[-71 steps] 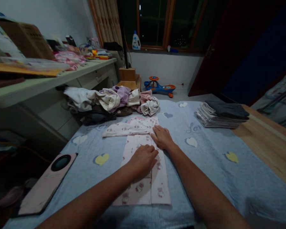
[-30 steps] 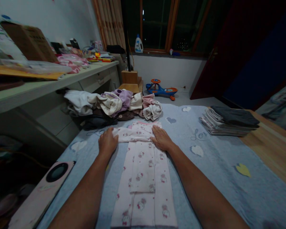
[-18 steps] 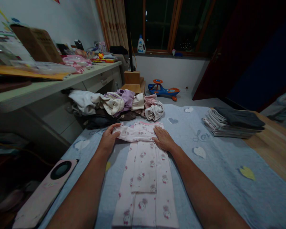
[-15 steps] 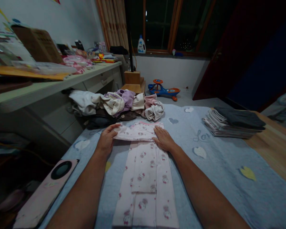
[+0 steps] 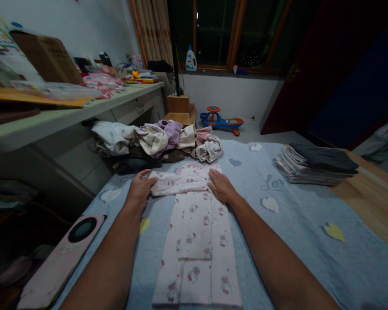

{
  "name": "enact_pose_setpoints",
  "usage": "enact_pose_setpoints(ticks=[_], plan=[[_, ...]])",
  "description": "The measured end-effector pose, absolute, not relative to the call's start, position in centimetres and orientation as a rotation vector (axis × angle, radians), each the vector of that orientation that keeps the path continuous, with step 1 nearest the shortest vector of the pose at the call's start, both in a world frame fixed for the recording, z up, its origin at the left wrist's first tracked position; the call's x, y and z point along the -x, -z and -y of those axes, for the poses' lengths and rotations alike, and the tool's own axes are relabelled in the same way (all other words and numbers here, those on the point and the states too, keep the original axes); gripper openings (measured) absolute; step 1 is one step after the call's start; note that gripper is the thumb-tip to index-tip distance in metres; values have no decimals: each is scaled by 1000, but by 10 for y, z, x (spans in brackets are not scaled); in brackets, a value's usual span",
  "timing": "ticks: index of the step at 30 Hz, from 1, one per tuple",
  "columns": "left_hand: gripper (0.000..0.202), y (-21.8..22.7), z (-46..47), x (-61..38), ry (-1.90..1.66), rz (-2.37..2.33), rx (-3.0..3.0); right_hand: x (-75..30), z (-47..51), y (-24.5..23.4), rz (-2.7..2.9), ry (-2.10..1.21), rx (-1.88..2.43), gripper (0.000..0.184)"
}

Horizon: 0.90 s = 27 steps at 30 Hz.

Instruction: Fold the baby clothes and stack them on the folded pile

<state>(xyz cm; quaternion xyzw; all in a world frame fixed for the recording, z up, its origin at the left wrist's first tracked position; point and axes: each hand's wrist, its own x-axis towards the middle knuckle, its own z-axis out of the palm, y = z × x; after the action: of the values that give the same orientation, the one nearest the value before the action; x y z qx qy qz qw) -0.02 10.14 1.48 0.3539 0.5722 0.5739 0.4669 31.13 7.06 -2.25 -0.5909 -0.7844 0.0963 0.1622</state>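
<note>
A white baby garment with a pink cartoon-cat print (image 5: 194, 241) lies lengthwise on the bed, its lower part folded in layers. Its top section (image 5: 181, 181) runs crosswise near the far end. My left hand (image 5: 139, 187) rests on that section's left end, fingers at the cloth's edge. My right hand (image 5: 221, 186) lies flat on the garment's upper right side, fingers pointing left. Neither hand visibly grips the cloth.
A light blue heart-patterned bedcover (image 5: 297, 232) lies under the garment. Beyond it sit a heap of crumpled clothes (image 5: 155, 144) and, at right, a folded stack (image 5: 310, 165). A large phone (image 5: 60, 262) lies at the left edge. A white desk (image 5: 67, 105) runs along the left.
My left hand has moved from the garment's middle out to the left end of its top section, and that end now lies slightly further left. My right hand stays in nearly the same place.
</note>
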Motion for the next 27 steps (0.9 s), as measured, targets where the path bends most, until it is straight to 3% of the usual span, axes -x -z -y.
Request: enact_pose_setpoints(ticks=[5, 12, 18, 27], plan=[[54, -15, -99, 2, -1100, -1283, -925, -317, -78, 31, 2013, -301, 1508, 50], [42, -13, -98, 1, -1154, -1308, -1086, -304, -71, 20, 2256, -287, 1539, 51], [40, -28, -90, -8, -1241, -1168, -1058, -296, -64, 12, 2362, -245, 1811, 60], [44, -53, -67, -22, -1112, -915, -947, -304, -71, 4, 2329, -263, 1844, 83]])
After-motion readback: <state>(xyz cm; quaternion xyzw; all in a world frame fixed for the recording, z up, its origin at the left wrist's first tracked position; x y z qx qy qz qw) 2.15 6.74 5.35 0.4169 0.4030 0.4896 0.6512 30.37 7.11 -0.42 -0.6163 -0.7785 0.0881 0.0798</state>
